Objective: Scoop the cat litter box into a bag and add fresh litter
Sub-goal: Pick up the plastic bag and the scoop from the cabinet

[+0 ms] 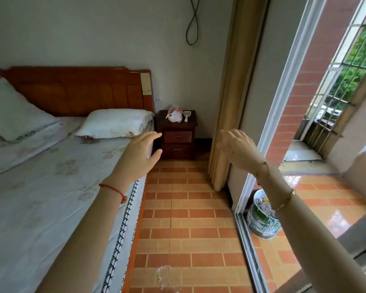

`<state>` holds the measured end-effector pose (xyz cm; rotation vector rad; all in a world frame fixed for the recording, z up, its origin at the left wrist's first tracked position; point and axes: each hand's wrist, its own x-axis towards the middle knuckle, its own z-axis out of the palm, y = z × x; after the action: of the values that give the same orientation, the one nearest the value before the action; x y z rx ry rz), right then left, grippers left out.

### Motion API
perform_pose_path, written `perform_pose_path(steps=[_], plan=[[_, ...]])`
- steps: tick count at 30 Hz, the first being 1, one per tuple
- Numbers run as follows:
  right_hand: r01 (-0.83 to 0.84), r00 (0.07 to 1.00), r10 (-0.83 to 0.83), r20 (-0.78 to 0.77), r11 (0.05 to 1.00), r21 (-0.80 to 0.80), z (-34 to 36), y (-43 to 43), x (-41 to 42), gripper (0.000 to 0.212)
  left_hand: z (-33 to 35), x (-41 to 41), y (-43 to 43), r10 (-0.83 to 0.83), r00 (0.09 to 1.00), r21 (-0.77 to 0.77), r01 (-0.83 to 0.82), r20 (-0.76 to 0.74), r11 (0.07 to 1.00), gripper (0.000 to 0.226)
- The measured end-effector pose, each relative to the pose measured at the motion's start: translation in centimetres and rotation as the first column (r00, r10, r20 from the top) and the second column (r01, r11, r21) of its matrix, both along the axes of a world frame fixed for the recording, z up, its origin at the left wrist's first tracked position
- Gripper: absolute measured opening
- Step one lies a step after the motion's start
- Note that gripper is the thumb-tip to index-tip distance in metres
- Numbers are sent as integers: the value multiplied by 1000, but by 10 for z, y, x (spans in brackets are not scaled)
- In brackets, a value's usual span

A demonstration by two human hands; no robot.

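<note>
On nightstand (178,137): crinkled bag (174,116) (slotted scoop (186,114))

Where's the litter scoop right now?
Head view, centre: the white scoop sits on the dark nightstand at the far wall, just right of the plastic bag.

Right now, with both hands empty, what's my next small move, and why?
Probably step forward to the nightstand and pick up the white scoop beside the plastic bag on its top. Your left hand and right hand are both open and hold nothing, and no litter box shows in view, so the tools likely come first.
</note>
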<state>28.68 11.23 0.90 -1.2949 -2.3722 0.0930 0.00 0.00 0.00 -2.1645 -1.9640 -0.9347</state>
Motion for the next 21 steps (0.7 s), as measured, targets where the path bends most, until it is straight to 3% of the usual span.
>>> perform_pose_path(steps=[16,21], plan=[[19,999,-21,-36,998,-54,-21,161,-57,54,-22,-53,168,5,1000,-45,-6,-15,999,47],[27,998,-33,-45,989,-142,-43,203,-57,56,-37,-53,214,-25,1000,-79,25,7,997,46]])
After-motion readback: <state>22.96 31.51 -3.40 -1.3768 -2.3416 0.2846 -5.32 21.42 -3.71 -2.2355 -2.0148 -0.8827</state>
